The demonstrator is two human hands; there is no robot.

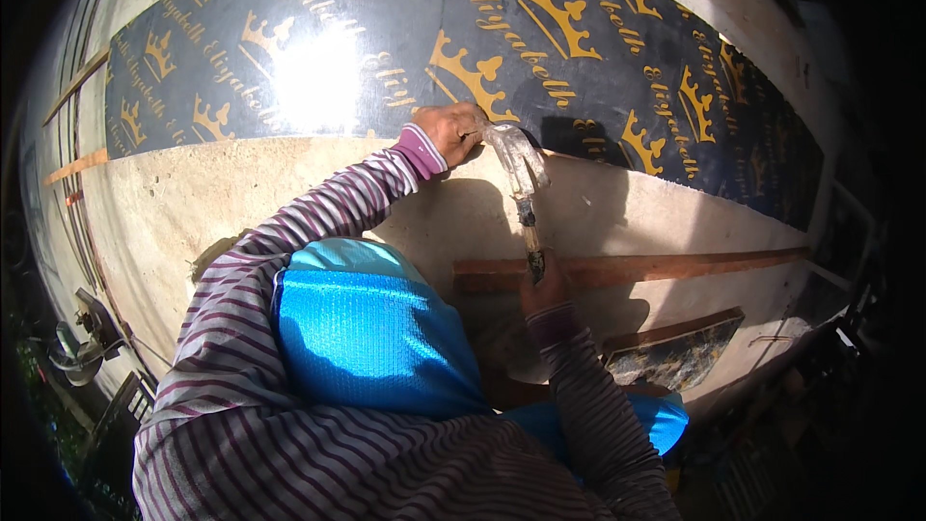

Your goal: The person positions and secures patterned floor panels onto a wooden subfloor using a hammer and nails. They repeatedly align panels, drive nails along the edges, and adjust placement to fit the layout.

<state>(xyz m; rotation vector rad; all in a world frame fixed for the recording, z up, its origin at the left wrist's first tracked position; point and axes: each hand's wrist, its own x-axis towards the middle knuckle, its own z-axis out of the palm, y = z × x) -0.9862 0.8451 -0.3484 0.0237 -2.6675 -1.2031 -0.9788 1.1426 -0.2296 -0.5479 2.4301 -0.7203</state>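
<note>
A large dark board (pixel 405 0) with gold crowns and lettering lies flat on the pale concrete floor. At its near edge is my left hand (pixel 447 131), its fingertips pinched together; whatever they may hold is hidden. My right hand (pixel 547 287) is wrapped round the handle of a claw hammer (pixel 518 159). The worn metal head of the hammer is right beside my left fingertips, over the board's near edge. I cannot tell whether the head touches anything there.
Right of my right hand, a long reddish wooden batten (pixel 627 271) lies on the floor. A smaller dark, marbled panel (pixel 680 355) is nearer, beside my right forearm. Wooden strips (pixel 79 167) stick out at the board's left end. Grey metal equipment (pixel 79 352) stands at the far left.
</note>
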